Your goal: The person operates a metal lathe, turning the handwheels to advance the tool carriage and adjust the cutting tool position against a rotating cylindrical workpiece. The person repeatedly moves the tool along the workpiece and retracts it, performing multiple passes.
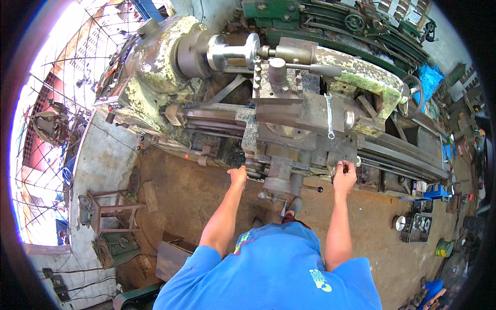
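Note:
My left hand (237, 176) is at the lathe carriage's left front, its fingers curled at a dark handwheel (254, 166) and its thumb sticking out to the left. At the carriage's right front edge, my right hand (344, 178) is closed in a pinch; a small dark part shows at the fingertips, too hidden to name. A shiny flanged metal workpiece (235, 50) sits between the chuck (192, 54) and the tailstock (294, 53). Behind my hands stands the square tool post (277, 80) with its long handle. A wrench (329, 116) lies on the carriage.
A crank handle (283, 206) juts toward me between my arms. A second, green lathe (341, 20) stands behind. To the left are a metal stand (111, 212) and a window grille; to the right, a black crate (416, 227). Another person (434, 294) is at the lower right.

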Tool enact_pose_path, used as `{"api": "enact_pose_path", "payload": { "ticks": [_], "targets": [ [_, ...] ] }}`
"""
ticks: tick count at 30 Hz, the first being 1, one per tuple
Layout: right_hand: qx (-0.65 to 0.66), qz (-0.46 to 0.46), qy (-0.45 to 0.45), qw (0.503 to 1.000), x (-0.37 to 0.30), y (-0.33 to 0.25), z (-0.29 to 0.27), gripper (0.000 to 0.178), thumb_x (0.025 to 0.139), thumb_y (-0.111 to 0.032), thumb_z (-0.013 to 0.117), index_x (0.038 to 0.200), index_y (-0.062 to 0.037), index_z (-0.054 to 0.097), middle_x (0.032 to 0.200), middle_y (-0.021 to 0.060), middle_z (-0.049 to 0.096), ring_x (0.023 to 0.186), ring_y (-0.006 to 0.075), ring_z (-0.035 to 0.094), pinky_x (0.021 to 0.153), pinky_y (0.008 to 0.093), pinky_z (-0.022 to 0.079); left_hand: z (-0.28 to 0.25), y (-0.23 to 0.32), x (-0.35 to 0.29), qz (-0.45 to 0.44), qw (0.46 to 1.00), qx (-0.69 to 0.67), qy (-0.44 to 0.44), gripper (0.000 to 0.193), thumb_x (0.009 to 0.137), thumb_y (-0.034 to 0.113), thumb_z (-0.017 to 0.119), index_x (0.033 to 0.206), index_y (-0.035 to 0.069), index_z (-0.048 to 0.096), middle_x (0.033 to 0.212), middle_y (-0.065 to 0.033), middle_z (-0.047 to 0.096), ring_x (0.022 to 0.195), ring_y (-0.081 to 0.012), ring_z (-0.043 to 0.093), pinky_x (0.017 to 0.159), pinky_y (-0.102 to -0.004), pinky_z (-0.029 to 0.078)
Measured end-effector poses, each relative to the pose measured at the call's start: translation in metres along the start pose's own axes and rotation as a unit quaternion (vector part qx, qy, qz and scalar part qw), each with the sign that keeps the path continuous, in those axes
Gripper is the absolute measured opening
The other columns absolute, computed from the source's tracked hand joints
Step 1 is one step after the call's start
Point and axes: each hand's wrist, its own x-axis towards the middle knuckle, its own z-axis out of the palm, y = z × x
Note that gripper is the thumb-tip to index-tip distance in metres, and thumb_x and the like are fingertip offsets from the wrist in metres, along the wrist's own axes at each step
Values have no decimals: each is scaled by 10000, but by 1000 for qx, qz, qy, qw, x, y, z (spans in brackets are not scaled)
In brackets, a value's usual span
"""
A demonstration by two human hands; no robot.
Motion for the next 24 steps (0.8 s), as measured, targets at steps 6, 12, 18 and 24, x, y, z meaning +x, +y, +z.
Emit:
{"api": "enact_pose_path", "payload": {
  "ticks": [6,12,18,24],
  "targets": [
    [-35,-10,-3,999,0,-6,-2,155,859,-156,683,917,-13,664,699,101,661,618,197,613,624,338,492,0,-3,8,5,1000,-4,9,735,864,192,599,1263,-190,114,772,-165,576,550,-196,551,478,-321,435],
    [-52,-36,5,998,-1,-10,-2,159,864,-151,676,931,-7,663,714,136,673,628,227,638,618,352,497,-1,-8,18,-5,1000,-6,-6,548,856,211,598,1155,-91,253,744,-148,561,538,-197,540,470,-344,424],
    [-44,-17,-3,999,-2,-15,-2,163,868,-150,673,930,0,663,713,145,674,626,228,641,622,353,498,-4,-6,18,-27,999,-18,-21,518,833,206,598,1143,-61,280,681,-120,528,503,-188,502,436,-361,384],
    [-59,-7,-10,998,-2,-13,-2,168,871,-156,674,931,1,668,710,145,671,612,228,631,620,350,498,-4,-1,12,-41,999,-9,-10,541,835,229,590,1176,-57,282,662,-103,511,491,-180,475,426,-365,358]
  ]
}}
